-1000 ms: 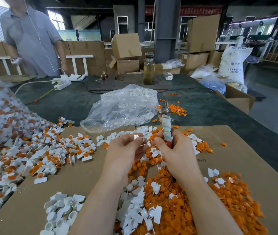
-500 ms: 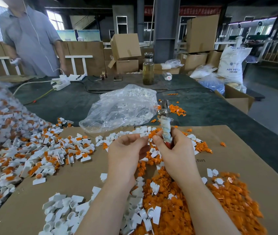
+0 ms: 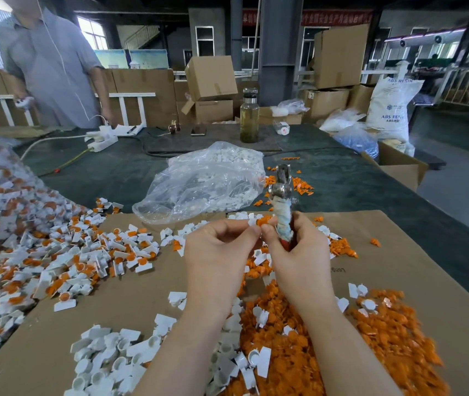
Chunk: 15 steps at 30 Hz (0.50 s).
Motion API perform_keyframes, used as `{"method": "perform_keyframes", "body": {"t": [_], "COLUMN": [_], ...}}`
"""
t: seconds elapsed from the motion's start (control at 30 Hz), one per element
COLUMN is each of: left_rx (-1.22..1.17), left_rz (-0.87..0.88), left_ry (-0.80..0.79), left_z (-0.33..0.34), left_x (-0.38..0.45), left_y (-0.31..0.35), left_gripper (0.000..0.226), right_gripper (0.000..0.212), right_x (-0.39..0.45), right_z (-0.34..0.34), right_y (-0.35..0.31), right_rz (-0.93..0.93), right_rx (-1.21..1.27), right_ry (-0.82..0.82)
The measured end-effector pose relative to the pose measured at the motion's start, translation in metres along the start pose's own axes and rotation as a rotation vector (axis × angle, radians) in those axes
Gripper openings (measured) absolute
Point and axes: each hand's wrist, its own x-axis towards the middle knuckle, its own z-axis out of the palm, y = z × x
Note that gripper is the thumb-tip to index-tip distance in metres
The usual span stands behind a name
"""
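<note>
The left hand [image 3: 222, 250] pinches a small white-and-orange plastic part [image 3: 257, 221] between thumb and forefinger, above the cardboard sheet [image 3: 399, 252]. The part sits at the fingertips, just left of the tool [image 3: 282, 207] and nearer the left hand. Whether it touches the right thumb cannot be told. The right hand [image 3: 299, 252] curls round the tool's cloth-wrapped handle. The tool's long axis stands near upright, shiny metal head on top. Hard, glossy orange pieces [image 3: 299, 352] and white shells [image 3: 113, 355] lie heaped below.
</note>
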Motion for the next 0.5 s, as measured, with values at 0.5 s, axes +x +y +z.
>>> {"method": "perform_keyframes", "body": {"t": [0.5], "left_rx": [0.142], "left_rz": [0.134], "left_ry": [0.065], "left_z": [0.0031], "left_x": [0.0019], "left_y": [-0.0081], "left_gripper": [0.013], "right_gripper": [0.020], "right_x": [0.0018], "right_z": [-0.0051], "right_y": [-0.0045], "right_rz": [-0.010], "right_rx": [0.024], "right_ry": [-0.114]}}
